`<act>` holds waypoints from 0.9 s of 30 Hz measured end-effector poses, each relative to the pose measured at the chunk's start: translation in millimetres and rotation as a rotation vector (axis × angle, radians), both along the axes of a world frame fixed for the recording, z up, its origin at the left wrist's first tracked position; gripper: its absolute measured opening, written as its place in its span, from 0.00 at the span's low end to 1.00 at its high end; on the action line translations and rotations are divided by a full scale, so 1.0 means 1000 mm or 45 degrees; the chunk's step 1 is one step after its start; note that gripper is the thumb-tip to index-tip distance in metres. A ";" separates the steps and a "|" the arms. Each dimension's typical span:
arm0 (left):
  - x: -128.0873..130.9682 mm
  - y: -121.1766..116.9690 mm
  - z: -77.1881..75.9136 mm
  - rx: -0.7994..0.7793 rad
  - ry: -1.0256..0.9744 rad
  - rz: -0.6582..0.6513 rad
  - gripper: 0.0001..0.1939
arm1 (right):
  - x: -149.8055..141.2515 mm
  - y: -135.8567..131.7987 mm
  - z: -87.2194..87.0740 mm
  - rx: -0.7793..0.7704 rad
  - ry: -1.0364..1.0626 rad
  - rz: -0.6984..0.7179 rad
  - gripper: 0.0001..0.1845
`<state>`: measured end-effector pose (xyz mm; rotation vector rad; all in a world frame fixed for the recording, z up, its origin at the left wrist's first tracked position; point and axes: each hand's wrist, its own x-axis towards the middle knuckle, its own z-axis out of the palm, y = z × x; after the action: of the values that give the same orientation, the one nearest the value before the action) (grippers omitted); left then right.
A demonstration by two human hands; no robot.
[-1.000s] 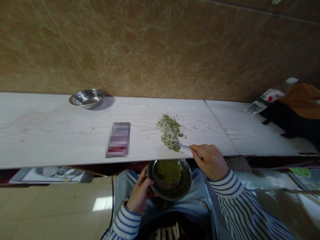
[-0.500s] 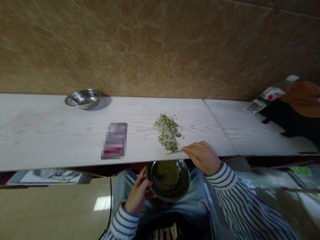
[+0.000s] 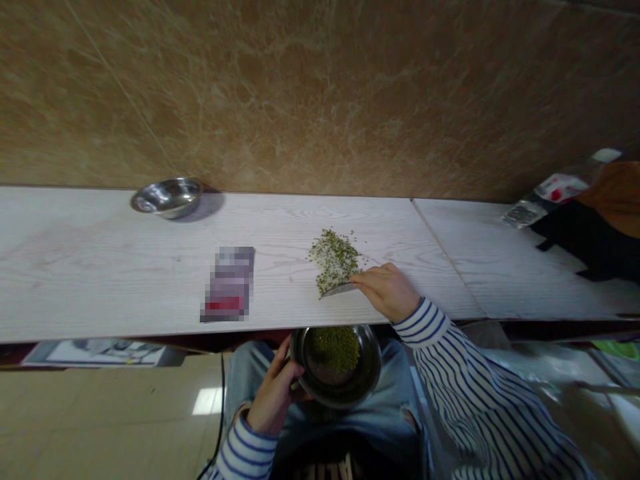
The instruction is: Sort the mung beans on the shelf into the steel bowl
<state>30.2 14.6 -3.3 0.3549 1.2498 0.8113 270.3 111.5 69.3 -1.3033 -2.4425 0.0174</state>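
My left hand (image 3: pixel 275 387) grips the left rim of a metal bowl (image 3: pixel 370 377), held over my lap just below the table's front edge. Green beans, which look like mung beans (image 3: pixel 334 348), lie inside it. My right hand (image 3: pixel 387 290) is closed on one end of a thin, flat strip (image 3: pixel 337 290), perhaps a ruler or blade; I cannot tell which. The strip rests at the near side of a pile of green beans mixed with white grains (image 3: pixel 336 257) on the tabletop, touching its lower edge.
On the white table (image 3: pixel 100 267), a second metal bowl (image 3: pixel 170 198) stands at the back left by the wall. A blurred-out flat item (image 3: pixel 229 283) lies left of the pile. At the right are a plastic bottle (image 3: pixel 550 193) and a black and brown bag (image 3: pixel 595 220).
My right hand has moved forward and to the left with the strip, from near the table's edge up against the pile. The left hand and its bowl have stayed nearly still.
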 end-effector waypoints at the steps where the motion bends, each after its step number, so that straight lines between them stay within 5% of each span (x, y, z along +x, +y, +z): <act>1: 0.000 0.000 0.000 0.000 -0.007 0.002 0.37 | 0.000 0.000 0.001 0.005 0.004 0.005 0.12; 15: 0.012 -0.007 0.005 0.011 -0.029 -0.026 0.37 | 0.029 -0.035 -0.002 0.203 0.029 -0.282 0.10; 27: 0.011 -0.008 0.004 0.014 -0.060 0.017 0.37 | 0.006 -0.061 -0.003 0.207 -0.039 -0.223 0.11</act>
<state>41.7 7.1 1.2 0.3351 1.2054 0.8335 276.0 50.5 66.8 -1.4468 -2.2912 -0.2440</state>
